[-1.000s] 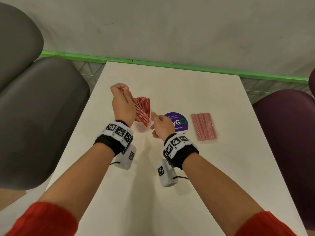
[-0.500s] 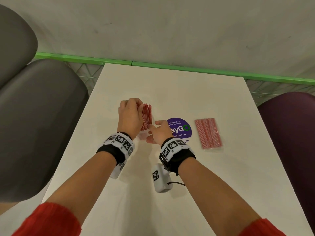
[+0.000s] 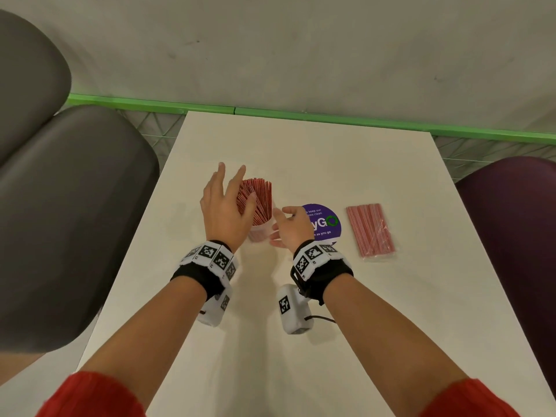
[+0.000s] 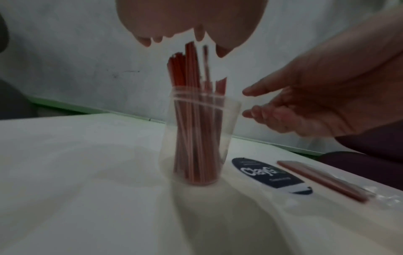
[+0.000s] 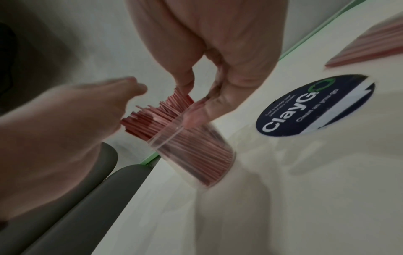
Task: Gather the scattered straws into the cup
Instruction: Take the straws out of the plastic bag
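Note:
A clear plastic cup (image 3: 260, 233) stands upright on the white table (image 3: 301, 341), full of thin red straws (image 3: 258, 197) whose tops fan out above its rim. My left hand (image 3: 233, 188) hovers over and to the left of the straw tops, fingers straight and spread, holding nothing. My right hand (image 3: 278, 227) is at the cup's right side with relaxed fingers. In the left wrist view the cup (image 4: 200, 138) and straws (image 4: 191, 69) are blurred, and the right hand (image 4: 272, 107) shows a small gap from the cup. In the right wrist view the thumb sits by the cup's (image 5: 196, 151) rim.
A clear packet of more red straws (image 3: 371, 230) lies flat to the right. A round purple sticker (image 3: 323, 221) is on the table between it and the cup. A grey chair (image 3: 60, 206) stands at the left, a maroon chair (image 3: 511, 236) at the right.
My left hand lowered its bundle of straws into the cup, then let go and spread its fingers. The right hand stayed beside the cup.

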Demonstrator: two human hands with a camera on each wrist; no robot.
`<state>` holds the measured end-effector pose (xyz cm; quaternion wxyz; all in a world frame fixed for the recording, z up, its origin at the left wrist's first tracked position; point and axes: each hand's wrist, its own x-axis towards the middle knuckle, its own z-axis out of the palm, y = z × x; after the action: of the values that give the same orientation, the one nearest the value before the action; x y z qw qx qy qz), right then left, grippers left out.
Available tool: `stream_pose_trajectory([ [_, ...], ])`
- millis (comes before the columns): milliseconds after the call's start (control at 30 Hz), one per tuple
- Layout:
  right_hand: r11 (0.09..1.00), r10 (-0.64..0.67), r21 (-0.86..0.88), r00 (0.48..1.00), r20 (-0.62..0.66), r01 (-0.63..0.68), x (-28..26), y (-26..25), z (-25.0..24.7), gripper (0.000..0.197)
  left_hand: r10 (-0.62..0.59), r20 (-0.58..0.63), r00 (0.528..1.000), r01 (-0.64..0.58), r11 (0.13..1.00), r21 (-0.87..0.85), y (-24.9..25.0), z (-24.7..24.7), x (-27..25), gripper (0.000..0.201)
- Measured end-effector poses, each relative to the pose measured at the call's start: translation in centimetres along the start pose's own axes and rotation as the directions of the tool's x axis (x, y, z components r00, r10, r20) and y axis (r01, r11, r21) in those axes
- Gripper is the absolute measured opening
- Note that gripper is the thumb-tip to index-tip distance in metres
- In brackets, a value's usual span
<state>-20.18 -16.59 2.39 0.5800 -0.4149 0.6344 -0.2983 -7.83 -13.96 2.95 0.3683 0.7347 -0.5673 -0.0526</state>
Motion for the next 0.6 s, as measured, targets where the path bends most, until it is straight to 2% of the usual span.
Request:
stream_pose_trajectory([
  [67, 1.0, -0.022, 0.0, 0.999, -0.046, 0.022, -0.1, -0.3, -0.9, 0.031, 0.057, -0.083, 0.995, -0.063, 0.996, -0.064, 1.0, -0.5, -0.1, 0.047],
  [167, 0.993, -0.099, -0.08, 0.986, -0.134, 0.089, -0.4, -0.7, -2.7, 0.027, 0.129, -0.096, 0.987, -0.145, 0.971, -0.191, 3.1, -0.7, -0.7, 0.041],
  [333, 0.944, -0.189, -0.305, 0.967, -0.171, 0.13, -0.2, -0.2, -7.3, 0.027, 0.207, 0.086, 0.975, -0.164, 0.922, -0.351, 6.6, 1.7, -2.3, 0.042],
  [467, 0.886, -0.184, -0.453, 0.971, -0.154, 0.096, 0.5, 0.5, -11.9, 0.034, 0.146, 0.334, 0.931, -0.034, 0.947, -0.321, 8.6, 5.1, -3.2, 0.047],
  [600, 0.792, -0.107, -0.608, 0.969, -0.224, -0.053, 1.8, 2.0, -15.6, 0.049, -0.04, 0.519, 0.854, 0.198, 0.948, -0.251, 10.3, 8.9, -4.0, 0.054],
])
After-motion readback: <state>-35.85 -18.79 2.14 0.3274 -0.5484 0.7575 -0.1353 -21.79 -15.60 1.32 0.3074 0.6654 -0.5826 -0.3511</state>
